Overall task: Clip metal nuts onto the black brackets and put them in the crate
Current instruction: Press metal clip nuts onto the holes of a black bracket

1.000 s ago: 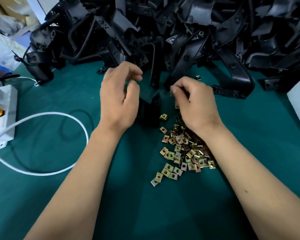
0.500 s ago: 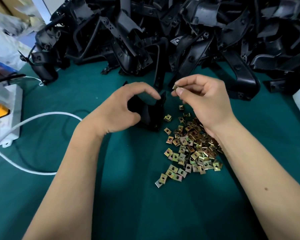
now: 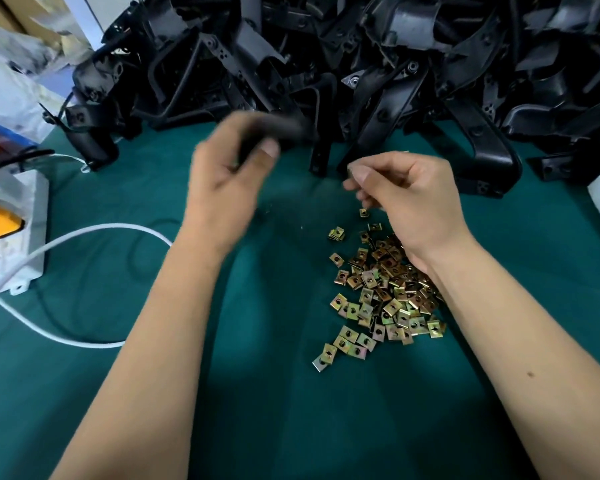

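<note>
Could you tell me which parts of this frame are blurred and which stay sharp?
Head view: the left hand and the black bracket it grips are motion-smeared; the right hand is slightly soft; the metal nuts look crisp.

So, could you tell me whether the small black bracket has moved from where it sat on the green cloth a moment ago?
Yes. The left hand now holds the black bracket lifted off the green cloth, up toward the bracket pile and away from the metal nuts.

Even overhead light; left hand (image 3: 227, 174) motion-blurred; wide-angle edge distortion.
</note>
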A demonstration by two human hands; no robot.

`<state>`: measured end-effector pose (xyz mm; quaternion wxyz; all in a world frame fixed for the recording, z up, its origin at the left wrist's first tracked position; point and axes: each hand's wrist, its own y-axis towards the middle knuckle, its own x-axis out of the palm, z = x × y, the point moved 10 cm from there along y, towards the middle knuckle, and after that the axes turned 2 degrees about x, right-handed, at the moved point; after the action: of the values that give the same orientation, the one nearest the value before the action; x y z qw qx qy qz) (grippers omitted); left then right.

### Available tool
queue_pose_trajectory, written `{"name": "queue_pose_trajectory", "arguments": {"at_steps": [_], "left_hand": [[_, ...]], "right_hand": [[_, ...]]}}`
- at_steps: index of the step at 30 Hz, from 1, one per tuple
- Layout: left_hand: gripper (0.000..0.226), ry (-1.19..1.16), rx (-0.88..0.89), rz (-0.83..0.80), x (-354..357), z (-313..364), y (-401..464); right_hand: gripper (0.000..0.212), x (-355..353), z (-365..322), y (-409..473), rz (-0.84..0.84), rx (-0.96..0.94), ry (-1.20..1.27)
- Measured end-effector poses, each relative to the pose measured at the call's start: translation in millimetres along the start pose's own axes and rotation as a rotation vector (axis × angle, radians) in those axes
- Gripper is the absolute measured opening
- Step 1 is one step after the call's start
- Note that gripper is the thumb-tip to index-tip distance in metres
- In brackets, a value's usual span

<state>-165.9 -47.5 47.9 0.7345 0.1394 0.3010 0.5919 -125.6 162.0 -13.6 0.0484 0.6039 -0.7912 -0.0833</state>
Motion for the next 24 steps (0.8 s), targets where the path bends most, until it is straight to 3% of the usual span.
{"name": "queue_pose_trajectory", "arguments": {"at_steps": [2, 3, 5, 8, 11, 24], "left_hand": [[0.01, -0.476, -0.178, 0.19, -23.5, -13.2, 1.6], [0.016, -0.646, -0.26, 0.173, -25.2, -19.9, 0.6], [0.023, -0.772, -0.403, 0.007, -15.4, -29.0, -5.0], [0.024, -0.637, -0.526, -0.303, 22.8, -38.1, -25.1], [0.027, -0.656, -0.658, -0.49, 65.8, -43.5, -44.7], [0.027, -0.583, -0.658, -0.481, 76.6, -52.1, -42.2]], "right_hand": [[0.011, -2.2, 0.7, -1.4, 0.024, 0.017, 0.034], [0.012, -2.2, 2.4, -1.7, 0.028, 0.037, 0.055], [0.01, 0.8, 7.6, -2.2, 0.009, 0.102, 0.112], [0.007, 7.6, 14.7, -3.7, -0.034, 0.198, 0.199], [0.005, 13.8, 20.1, -6.4, -0.058, 0.254, 0.232], [0.012, 11.6, 22.5, -7.4, 0.01, 0.3, 0.36]]}}
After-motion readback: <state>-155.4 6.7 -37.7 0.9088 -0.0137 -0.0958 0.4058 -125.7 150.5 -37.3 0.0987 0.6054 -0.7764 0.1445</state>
